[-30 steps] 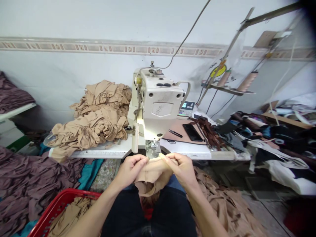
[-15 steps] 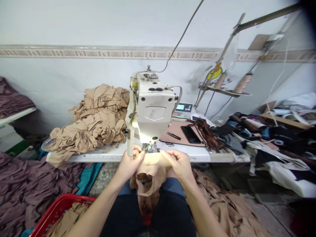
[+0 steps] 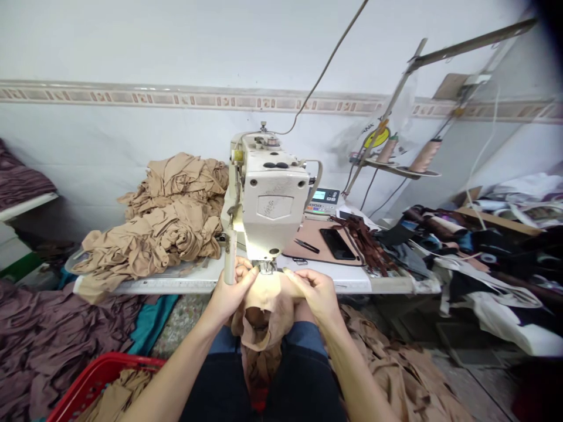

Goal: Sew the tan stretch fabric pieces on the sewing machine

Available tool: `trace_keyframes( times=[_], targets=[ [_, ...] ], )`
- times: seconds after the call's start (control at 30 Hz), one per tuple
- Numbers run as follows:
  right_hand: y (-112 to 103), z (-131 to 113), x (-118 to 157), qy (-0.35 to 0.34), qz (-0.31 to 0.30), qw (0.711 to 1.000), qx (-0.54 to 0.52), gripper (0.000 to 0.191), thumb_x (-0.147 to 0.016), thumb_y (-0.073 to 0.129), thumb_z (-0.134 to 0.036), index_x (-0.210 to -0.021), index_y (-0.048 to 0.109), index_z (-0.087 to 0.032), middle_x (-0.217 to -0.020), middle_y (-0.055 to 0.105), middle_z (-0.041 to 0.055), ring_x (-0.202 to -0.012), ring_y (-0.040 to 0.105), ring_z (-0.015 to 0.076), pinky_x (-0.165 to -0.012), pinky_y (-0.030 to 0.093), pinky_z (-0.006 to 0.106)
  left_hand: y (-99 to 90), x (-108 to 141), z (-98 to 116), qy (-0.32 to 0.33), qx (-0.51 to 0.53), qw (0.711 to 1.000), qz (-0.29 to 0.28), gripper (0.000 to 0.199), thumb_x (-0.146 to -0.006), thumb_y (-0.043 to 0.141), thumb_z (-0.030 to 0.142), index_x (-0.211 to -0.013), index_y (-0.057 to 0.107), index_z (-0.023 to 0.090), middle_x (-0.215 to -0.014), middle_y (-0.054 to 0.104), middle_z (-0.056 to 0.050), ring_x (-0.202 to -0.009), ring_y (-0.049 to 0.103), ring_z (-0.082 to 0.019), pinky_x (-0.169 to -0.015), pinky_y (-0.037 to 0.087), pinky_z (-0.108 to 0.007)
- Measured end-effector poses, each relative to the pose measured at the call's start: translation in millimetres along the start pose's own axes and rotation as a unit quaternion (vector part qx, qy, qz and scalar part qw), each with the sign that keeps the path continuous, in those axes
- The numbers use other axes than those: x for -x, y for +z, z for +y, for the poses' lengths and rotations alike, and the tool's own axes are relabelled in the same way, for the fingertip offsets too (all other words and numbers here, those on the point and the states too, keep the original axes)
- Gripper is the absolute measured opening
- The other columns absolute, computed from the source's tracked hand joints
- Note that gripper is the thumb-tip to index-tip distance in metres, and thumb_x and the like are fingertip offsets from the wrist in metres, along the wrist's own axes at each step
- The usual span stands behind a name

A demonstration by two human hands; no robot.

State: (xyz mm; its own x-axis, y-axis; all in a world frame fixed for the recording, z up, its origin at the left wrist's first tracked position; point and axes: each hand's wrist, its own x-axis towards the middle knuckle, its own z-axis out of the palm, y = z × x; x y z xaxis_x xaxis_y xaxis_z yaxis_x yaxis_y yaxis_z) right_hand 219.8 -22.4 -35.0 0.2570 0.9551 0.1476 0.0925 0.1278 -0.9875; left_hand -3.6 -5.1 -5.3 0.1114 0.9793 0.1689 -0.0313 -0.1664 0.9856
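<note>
A white sewing machine (image 3: pixel 276 199) stands before me, its lamp lighting the presser foot (image 3: pixel 266 267). Stretched just in front of the foot is a tan fabric piece (image 3: pixel 266 290), whose lower part hangs in a loop over my lap. My left hand (image 3: pixel 231 293) pinches its left edge, thumb close to the foot. On the other side, my right hand (image 3: pixel 316 291) grips the right edge between thumb and fingers. The far edge of the cloth lies by the foot; whether it is under the needle I cannot tell.
Heaped tan cloth (image 3: pixel 171 223) lies left of the machine. Thread snips (image 3: pixel 307 245) and a black phone (image 3: pixel 338 243) rest at right, near brown strips (image 3: pixel 365 240). Thread cones (image 3: pixel 426 155) stand behind. A red basket (image 3: pixel 83 384) sits at lower left.
Both hands keep their hold beside the presser foot, with the cloth shifted only slightly. The whole view has moved a little, so surroundings appear somewhat lower and further left.
</note>
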Motion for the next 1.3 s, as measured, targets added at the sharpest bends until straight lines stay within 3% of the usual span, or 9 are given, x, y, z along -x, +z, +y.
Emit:
trace_keyframes(
  times=[0.27, 0.47, 0.6, 0.67, 0.8, 0.9, 1.0, 1.17, 1.3],
  targets=[
    [0.2, 37.4, 39.2, -0.007, 0.018, 1.0, 0.005, 0.049, -0.08, 0.084, -0.065, -0.083, 0.082, -0.016, -0.086, 0.08, 0.0111, -0.083, 0.072, 0.0286, -0.079, 0.056, 0.038, -40.6, 26.2, -21.9, 0.035, -0.181, 0.983, 0.006, 0.033, -0.099, 0.067, 0.048, -0.086, 0.065, 0.018, -0.07, 0.058, 0.004, -0.064, 0.053, -0.014, -0.064, 0.04, -0.024],
    [23.5, 42.0, 97.5, 0.02, -0.084, 0.996, -0.017, 0.049, -0.093, 0.074, -0.063, -0.079, 0.079, -0.016, -0.059, 0.07, 0.0052, -0.053, 0.065, 0.0207, -0.054, 0.051, 0.029, -75.1, 40.7, -23.7, 0.025, -0.233, 0.972, -0.007, 0.035, -0.095, 0.072, 0.05, -0.085, 0.074, 0.016, -0.061, 0.053, 0.005, -0.057, 0.049, -0.013, -0.058, 0.036, -0.023],
    [53.6, 25.1, 109.3, 0.007, -0.134, 0.991, 0.013, 0.039, -0.089, 0.081, -0.053, -0.1, 0.086, -0.017, -0.092, 0.083, 0.0118, -0.077, 0.075, 0.0261, -0.062, 0.057, 0.03, -67.3, 48.1, -24.0, -0.022, -0.137, 0.99, 0.007, 0.042, -0.09, 0.076, 0.056, -0.082, 0.073, 0.016, -0.068, 0.064, 0.001, -0.061, 0.056, -0.014, -0.059, 0.042, -0.022],
    [65.6, 18.1, 108.6, 0.012, -0.135, 0.991, 0.021, 0.05, -0.08, 0.09, -0.05, -0.117, 0.084, -0.017, -0.107, 0.082, 0.0123, -0.08, 0.074, 0.0258, -0.06, 0.056, 0.029, -58.8, 54.0, -27.9, -0.042, -0.092, 0.995, 0.006, 0.044, -0.091, 0.076, 0.059, -0.082, 0.071, 0.016, -0.071, 0.068, -0.001, -0.064, 0.059, -0.015, -0.061, 0.046, -0.023],
    [73.6, 10.1, 109.8, 0.025, -0.109, 0.994, 0.018, 0.057, -0.082, 0.084, -0.06, -0.115, 0.08, -0.013, -0.09, 0.078, 0.0095, -0.059, 0.062, 0.0185, -0.05, 0.049, 0.028, -46.6, 70.5, -35.5, -0.058, -0.063, 0.996, -0.032, 0.046, -0.096, 0.07, 0.06, -0.085, 0.072, 0.015, -0.074, 0.069, -0.002, -0.066, 0.061, -0.016, -0.065, 0.048, -0.025],
    [61.5, 2.3, 112.5, 0.007, -0.088, 0.996, 0.003, 0.054, -0.096, 0.066, -0.068, -0.087, 0.076, -0.016, -0.076, 0.071, 0.0069, -0.056, 0.057, 0.0164, -0.051, 0.047, 0.028, -46.9, 82.4, -33.7, -0.034, -0.109, 0.984, -0.136, 0.04, -0.098, 0.071, 0.052, -0.08, 0.073, 0.016, -0.073, 0.067, -0.003, -0.068, 0.06, -0.017, -0.068, 0.047, -0.027],
    [38.7, -10.1, 111.3, 0.055, -0.195, 0.979, -0.002, 0.059, -0.1, 0.058, -0.071, -0.069, 0.059, -0.021, -0.055, 0.055, -0.0011, -0.047, 0.049, 0.0136, -0.046, 0.038, 0.026, -50.2, 88.6, -25.8, 0.017, -0.118, 0.971, -0.206, 0.036, -0.094, 0.078, 0.043, -0.07, 0.07, 0.017, -0.076, 0.068, -0.005, -0.074, 0.061, -0.019, -0.07, 0.046, -0.028],
    [8.6, -29.5, 101.9, 0.069, -0.463, 0.883, 0.037, 0.057, -0.103, 0.059, -0.055, -0.059, 0.04, -0.023, -0.053, 0.036, -0.0069, -0.048, 0.03, 0.0088, -0.044, 0.021, 0.023, -35.2, 90.5, -10.2, -0.004, -0.128, 0.976, -0.178, 0.015, -0.092, 0.078, 0.033, -0.089, 0.072, 0.02, -0.097, 0.073, -0.007, -0.079, 0.061, -0.018, -0.069, 0.046, -0.026],
    [-3.9, -31.9, 92.4, -0.008, -0.522, 0.847, 0.095, 0.058, -0.095, 0.071, -0.043, -0.052, 0.039, -0.021, -0.056, 0.024, -0.008, -0.051, 0.022, 0.0078, -0.046, 0.014, 0.024, -14.7, 94.6, -11.6, -0.066, -0.16, 0.92, -0.352, 0.021, -0.086, 0.081, 0.032, -0.103, 0.075, 0.021, -0.088, 0.071, 0.0, -0.069, 0.054, -0.014, -0.063, 0.042, -0.023]
  ],
)
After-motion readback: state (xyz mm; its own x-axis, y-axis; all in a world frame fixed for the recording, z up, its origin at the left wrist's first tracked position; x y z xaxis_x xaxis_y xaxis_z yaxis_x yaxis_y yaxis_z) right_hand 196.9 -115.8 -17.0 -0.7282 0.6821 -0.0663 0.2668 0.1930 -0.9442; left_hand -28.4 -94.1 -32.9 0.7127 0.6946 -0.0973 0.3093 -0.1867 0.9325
